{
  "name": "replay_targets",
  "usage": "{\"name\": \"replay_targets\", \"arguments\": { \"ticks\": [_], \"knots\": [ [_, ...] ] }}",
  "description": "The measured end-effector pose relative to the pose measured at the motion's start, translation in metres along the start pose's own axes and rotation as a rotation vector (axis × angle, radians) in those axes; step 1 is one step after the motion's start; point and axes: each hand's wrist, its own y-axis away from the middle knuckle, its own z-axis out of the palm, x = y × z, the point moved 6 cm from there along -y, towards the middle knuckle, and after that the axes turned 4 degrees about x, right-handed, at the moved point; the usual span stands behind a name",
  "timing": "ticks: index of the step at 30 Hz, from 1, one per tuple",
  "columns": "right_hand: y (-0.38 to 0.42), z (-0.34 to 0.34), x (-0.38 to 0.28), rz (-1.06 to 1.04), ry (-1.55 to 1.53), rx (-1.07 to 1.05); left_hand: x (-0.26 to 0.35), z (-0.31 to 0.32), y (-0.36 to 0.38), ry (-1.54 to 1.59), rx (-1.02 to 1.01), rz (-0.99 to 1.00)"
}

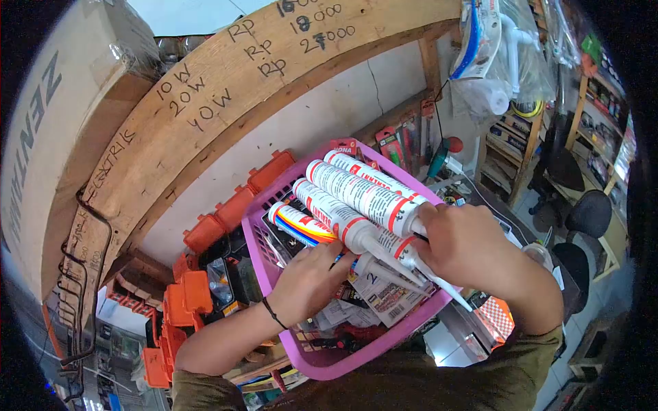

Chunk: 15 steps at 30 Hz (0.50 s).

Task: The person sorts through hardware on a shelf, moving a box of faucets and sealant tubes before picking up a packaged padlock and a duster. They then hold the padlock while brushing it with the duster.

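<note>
Several white sealant tubes (327,211) with red bands and long nozzles lie side by side over a pink plastic basket (301,353). The nozzles point toward me, down and right. My left hand (312,282), a black band at its wrist, is closed around the lower end of the leftmost tube, which has a yellow, red and blue label (299,222). My right hand (462,245) is closed on the nozzle end of the tubes at the right, its fingertips partly hidden. Below the tubes, the basket contains papers and a barcoded packet (388,299).
Orange cases (188,298) stand left of the basket. A wooden beam (205,89) with handwritten prices arches above, beside a large cardboard box (65,116). Hanging plastic-bagged goods (507,55) are at upper right. An office chair (589,212) and wooden shelves (510,154) stand at the right.
</note>
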Motion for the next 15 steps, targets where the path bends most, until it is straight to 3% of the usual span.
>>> {"name": "replay_targets", "arguments": {
  "ticks": [2, 4, 5, 7, 10, 14, 15],
  "knots": [
    [-0.002, 0.004, 0.003, 0.051, 0.012, -0.089, 0.001, 0.000, -0.001, -0.012, -0.004, -0.001],
    [-0.002, -0.003, 0.004, 0.063, 0.016, 0.095, 0.000, -0.001, -0.002, 0.063, 0.031, -0.041],
    [-0.003, -0.003, 0.002, 0.060, 0.019, 0.090, -0.001, -0.002, -0.002, 0.067, 0.034, -0.045],
    [-0.005, -0.010, -0.014, -0.095, -0.064, 0.236, -0.002, -0.003, -0.002, 0.228, 0.038, -0.056],
    [-0.013, -0.010, -0.045, -0.297, 0.135, 0.222, -0.004, -0.003, -0.005, 0.214, 0.019, -0.001],
    [-0.029, 0.025, -0.061, -0.395, 0.211, 0.171, -0.001, 0.001, -0.006, 0.079, -0.010, 0.040],
    [-0.032, 0.031, -0.064, -0.408, 0.346, 0.169, 0.001, 0.002, -0.005, -0.003, 0.011, 0.040]
  ]
}}
